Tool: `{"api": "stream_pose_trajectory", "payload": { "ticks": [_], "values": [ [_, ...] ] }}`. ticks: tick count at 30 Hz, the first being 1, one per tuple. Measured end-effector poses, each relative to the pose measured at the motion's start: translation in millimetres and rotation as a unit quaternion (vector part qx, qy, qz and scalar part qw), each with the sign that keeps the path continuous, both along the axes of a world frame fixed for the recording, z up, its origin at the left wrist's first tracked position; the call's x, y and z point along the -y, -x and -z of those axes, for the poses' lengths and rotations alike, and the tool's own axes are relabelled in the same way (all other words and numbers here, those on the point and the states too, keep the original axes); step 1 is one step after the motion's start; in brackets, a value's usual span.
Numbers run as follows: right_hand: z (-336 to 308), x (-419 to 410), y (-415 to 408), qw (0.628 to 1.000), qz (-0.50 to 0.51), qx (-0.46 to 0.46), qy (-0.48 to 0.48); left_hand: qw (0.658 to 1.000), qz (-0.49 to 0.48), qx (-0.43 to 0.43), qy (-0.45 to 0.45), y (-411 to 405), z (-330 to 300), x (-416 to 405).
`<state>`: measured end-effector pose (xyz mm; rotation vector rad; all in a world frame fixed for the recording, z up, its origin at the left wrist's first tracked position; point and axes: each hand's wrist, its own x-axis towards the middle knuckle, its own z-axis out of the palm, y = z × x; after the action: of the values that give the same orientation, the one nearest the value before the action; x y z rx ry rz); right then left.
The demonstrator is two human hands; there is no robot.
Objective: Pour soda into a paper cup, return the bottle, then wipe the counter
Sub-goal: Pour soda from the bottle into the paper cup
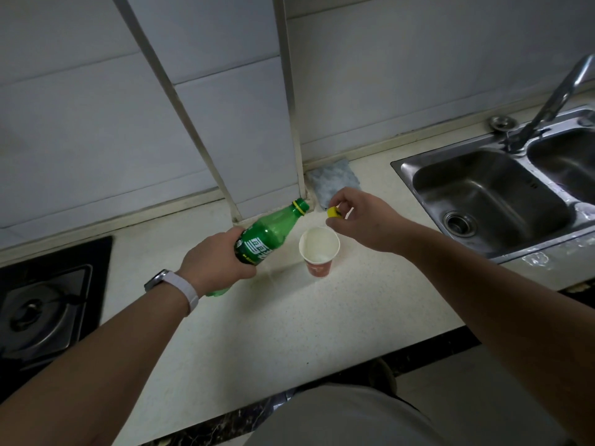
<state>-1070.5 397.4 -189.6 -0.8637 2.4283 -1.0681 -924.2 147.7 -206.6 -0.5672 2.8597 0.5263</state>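
With the cap (334, 212) off and pinched in the right hand (363, 220), the left hand (219, 259), wrapped round the tilted green bottle (269, 235), should bring its neck over the paper cup (319, 252) on the tabletop (289, 317) and tip slowly; forearms reach forward.

The pale speckled counter (257, 317) bears an upright paper cup (319, 251) and, seemingly, a folded bluish cloth (333, 180).

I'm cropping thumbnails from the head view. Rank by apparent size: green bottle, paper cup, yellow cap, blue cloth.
1. green bottle
2. blue cloth and paper cup: look alike, and the cloth is partly hidden, so unranked
3. yellow cap
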Motion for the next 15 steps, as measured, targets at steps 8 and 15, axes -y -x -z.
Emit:
{"api": "stream_pose_trajectory", "payload": {
  "ticks": [8, 15],
  "values": [
    [-15, 13, -10, 1.0, -0.006, -0.005, 0.009, 0.981, -0.054, -0.091, -0.162, -13, -3, -4],
    [-41, 29, -22, 0.999, 0.009, -0.009, 0.05, 0.97, -0.061, -0.127, -0.2, -23, 0, -4]
  ]
}}
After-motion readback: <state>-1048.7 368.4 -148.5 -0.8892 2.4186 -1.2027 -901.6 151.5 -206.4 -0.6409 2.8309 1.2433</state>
